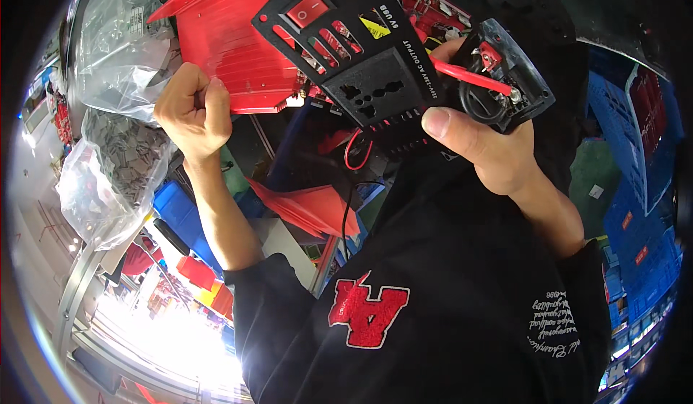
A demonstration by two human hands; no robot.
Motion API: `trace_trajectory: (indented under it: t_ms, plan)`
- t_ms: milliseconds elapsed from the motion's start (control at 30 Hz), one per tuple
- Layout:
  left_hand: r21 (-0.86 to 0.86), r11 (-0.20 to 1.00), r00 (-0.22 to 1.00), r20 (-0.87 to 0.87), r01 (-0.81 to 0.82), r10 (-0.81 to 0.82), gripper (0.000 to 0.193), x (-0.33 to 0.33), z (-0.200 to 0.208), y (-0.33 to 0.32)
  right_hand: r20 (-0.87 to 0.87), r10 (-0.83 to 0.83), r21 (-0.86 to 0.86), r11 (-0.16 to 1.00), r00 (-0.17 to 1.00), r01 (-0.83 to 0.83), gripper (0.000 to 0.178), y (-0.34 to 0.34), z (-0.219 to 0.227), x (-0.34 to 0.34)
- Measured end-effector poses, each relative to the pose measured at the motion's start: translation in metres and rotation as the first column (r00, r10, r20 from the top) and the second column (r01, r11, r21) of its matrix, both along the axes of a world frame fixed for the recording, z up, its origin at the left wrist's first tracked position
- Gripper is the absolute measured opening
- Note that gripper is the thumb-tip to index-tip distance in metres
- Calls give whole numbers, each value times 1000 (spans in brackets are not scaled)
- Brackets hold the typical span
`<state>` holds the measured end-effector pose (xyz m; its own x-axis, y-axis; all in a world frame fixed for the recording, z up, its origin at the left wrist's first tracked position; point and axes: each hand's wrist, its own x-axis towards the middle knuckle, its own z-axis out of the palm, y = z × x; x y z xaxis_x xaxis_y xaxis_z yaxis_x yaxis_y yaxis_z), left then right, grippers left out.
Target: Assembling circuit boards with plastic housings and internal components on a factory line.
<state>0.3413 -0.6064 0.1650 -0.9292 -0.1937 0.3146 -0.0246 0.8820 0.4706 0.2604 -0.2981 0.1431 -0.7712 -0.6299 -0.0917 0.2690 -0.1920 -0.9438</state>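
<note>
Black socket panel point(373, 54) | rocker switch point(307, 10), outlet point(372, 88) fitted | red cable point(473, 77) joined to end housing point(534, 75), wiring point(471, 103) still uncovered | right grip point(498, 150) grasping housing, left grip point(193, 109) clenched

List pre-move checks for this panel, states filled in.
1. Right hand on the black panel: ok, at its edge.
2. Left hand clear of the panel: ok, curled beside it.
3. Left hand carrying nothing: cannot tell, its inside is hidden.
4. Thick red wire reaching into the black end piece: ok; tightness cannot tell.
5. Thin red wire loop tucked away: not ok, it shows beyond the panel.
</note>
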Motion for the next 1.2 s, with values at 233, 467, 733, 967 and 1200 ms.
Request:
trace_trajectory:
  t_ms: [233,467,733,967,1200]
  plan:
    - [-35,999,1000,3,14,-14,21,-4,4,-2,126,56,108,992,990,-69,42,-1,17,-3]
    - [-55,997,999,11,50,-49,22,-9,2,1,50,110,77,991,993,-113,45,-11,24,-18]
    - [-61,995,997,11,73,-73,19,-8,6,9,-13,189,218,959,982,-181,34,-17,30,-30]
    - [-97,990,992,74,106,-99,19,0,6,-1,-141,109,181,980,984,-83,53,-22,26,-26]
    - [-122,986,994,14,113,-112,22,-10,6,5,-57,20,166,986,998,-10,59,-22,28,-20]
